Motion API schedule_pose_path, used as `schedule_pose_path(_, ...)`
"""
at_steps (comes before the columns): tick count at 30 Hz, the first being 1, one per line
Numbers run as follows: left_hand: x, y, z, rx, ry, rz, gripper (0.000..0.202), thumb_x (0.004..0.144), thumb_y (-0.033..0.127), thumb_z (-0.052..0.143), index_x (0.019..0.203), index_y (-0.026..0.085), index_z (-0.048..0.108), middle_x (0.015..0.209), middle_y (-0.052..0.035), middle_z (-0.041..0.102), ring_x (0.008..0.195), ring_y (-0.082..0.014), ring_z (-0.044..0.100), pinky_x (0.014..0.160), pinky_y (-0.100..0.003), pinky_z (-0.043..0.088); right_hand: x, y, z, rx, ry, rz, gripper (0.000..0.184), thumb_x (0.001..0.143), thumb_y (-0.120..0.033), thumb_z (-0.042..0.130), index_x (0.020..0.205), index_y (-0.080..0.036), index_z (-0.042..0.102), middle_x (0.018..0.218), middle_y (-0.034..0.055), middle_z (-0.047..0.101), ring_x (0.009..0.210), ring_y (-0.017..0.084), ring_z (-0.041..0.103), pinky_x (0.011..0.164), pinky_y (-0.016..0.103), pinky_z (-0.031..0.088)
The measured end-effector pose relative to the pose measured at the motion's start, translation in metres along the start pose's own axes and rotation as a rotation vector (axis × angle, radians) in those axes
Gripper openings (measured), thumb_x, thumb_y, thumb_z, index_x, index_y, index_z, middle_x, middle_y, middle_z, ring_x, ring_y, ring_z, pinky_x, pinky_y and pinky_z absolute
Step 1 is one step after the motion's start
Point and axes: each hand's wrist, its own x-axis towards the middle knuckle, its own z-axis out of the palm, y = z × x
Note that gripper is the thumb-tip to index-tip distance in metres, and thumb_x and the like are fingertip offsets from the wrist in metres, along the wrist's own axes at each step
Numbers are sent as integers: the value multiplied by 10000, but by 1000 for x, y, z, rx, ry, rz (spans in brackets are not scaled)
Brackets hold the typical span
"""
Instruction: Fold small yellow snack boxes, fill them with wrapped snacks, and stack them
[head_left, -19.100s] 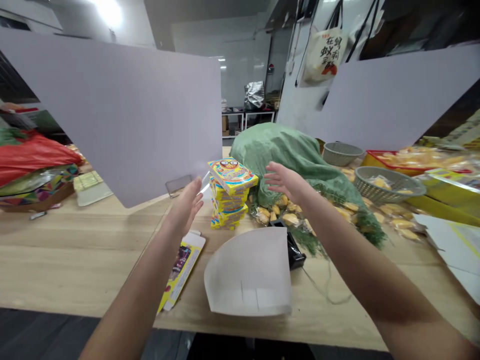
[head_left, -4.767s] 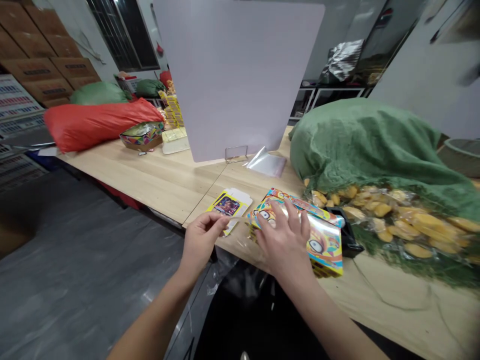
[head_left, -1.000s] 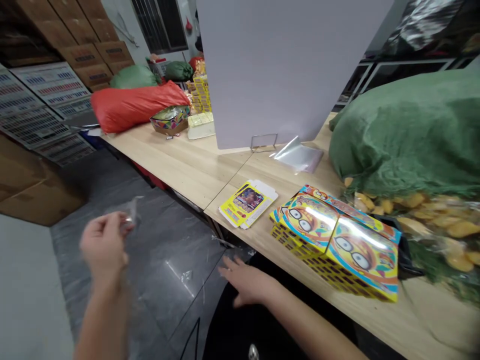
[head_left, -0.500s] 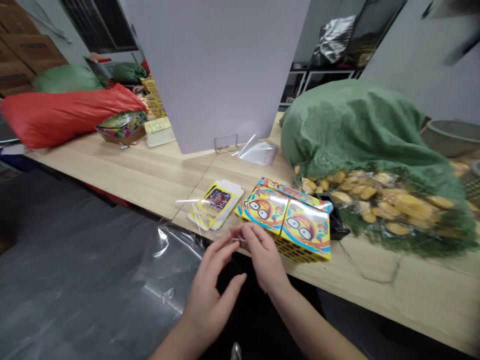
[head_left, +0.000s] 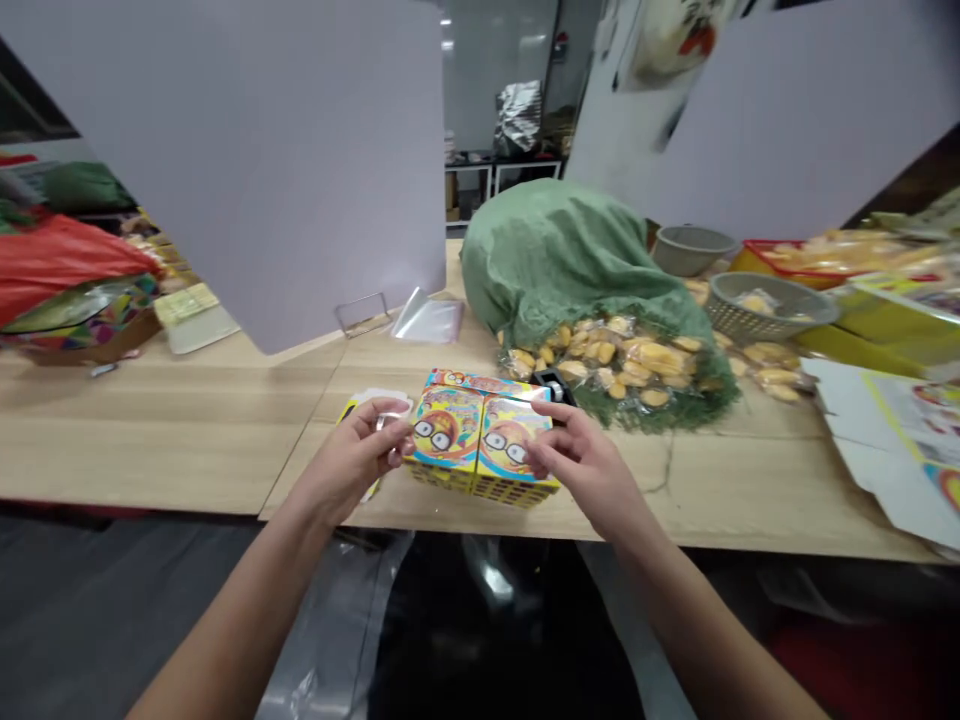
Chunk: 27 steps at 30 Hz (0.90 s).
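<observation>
Spreading apart since the last view, the left hand (head_left: 349, 462) and right hand (head_left: 581, 462) now flank two printed yellow boxes (head_left: 480, 445), set side by side near the front edge of the wooden table (head_left: 150, 430). The left hand pinches a small scrap of clear film (head_left: 387, 425); the right is half open, its fingertips at the boxes' right end, gripping nothing.

Along the table, left to right: a red bag (head_left: 60, 268), a lilac board (head_left: 225, 170), a flat yellow carton (head_left: 367, 405) partly behind the left hand, a clear plastic bag (head_left: 427, 320), a green sack (head_left: 562, 260) above packeted yellow snacks (head_left: 622, 365), and a woven basket (head_left: 765, 305).
</observation>
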Motion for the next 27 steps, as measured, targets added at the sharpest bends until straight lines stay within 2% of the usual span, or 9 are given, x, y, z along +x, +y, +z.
schedule_pose_path(3, 33, -6, 9, -80, 34, -77, 402, 604, 331, 829, 856, 189, 551, 773, 29, 630, 612, -87, 626, 525, -164, 474, 13, 11, -17, 55, 117, 56, 297, 751, -439, 681, 850, -165, 626, 712, 17, 654, 637, 130, 580, 598, 257, 477)
schedule_pose_path(5, 54, -9, 10, -52, 36, -72, 377, 615, 332, 818, 832, 185, 546, 770, 28, 633, 609, -89, 636, 510, -155, 464, 24, 15, -26, 37, 167, 70, 304, 726, -451, 691, 779, -153, 660, 733, 27, 652, 617, 117, 547, 563, 246, 455)
schedule_pose_path(8, 82, -11, 10, 39, -10, -46, 347, 641, 326, 794, 867, 179, 576, 734, 29, 627, 582, -78, 618, 514, -155, 456, 42, 20, -35, 18, 190, 116, 340, 689, -439, 701, 865, -149, 715, 685, 17, 636, 570, 112, 506, 538, 258, 440)
schedule_pose_path(11, 101, -11, 9, 152, 3, -30, 370, 648, 358, 780, 915, 177, 600, 737, 24, 635, 576, -74, 604, 522, -159, 443, 61, 27, -40, 29, 250, 157, 431, 651, -403, 712, 1004, -157, 691, 702, 9, 643, 584, 127, 529, 546, 273, 460)
schedule_pose_path(13, 111, -11, 8, 221, 36, -4, 361, 646, 398, 776, 859, 166, 599, 709, 25, 627, 574, -76, 595, 528, -162, 432, 72, 32, -44, 47, 273, 167, 456, 634, -384, 727, 1029, -167, 652, 705, 2, 644, 605, 138, 557, 536, 266, 467)
schedule_pose_path(15, 119, -13, 8, 254, 40, 3, 370, 628, 416, 786, 804, 160, 584, 664, 31, 611, 552, -76, 570, 523, -170, 421, 80, 38, -47, 50, 240, 174, 373, 644, -381, 730, 940, -172, 642, 712, 7, 653, 632, 143, 580, 532, 249, 468)
schedule_pose_path(18, 129, -15, 8, 224, 28, -20, 416, 592, 395, 811, 855, 160, 591, 661, 33, 612, 538, -72, 541, 540, -187, 428, 89, 45, -51, 28, 193, 193, 262, 670, -388, 718, 800, -174, 641, 737, 18, 665, 638, 131, 584, 531, 230, 467)
schedule_pose_path(22, 137, -19, 6, 190, 71, 6, 513, 576, 360, 816, 1004, 160, 613, 754, 17, 646, 632, -85, 586, 633, -206, 464, 96, 49, -55, 19, 198, 202, 263, 691, -399, 695, 824, -175, 661, 737, 13, 662, 596, 113, 559, 545, 236, 481)
schedule_pose_path(27, 145, -24, 2, 229, 101, 31, 485, 603, 377, 791, 1002, 152, 630, 727, 26, 631, 613, -79, 563, 624, -208, 456, 103, 51, -57, -88, 211, 220, 306, 693, -391, 682, 910, -178, 646, 735, 16, 668, 584, 127, 569, 524, 248, 485)
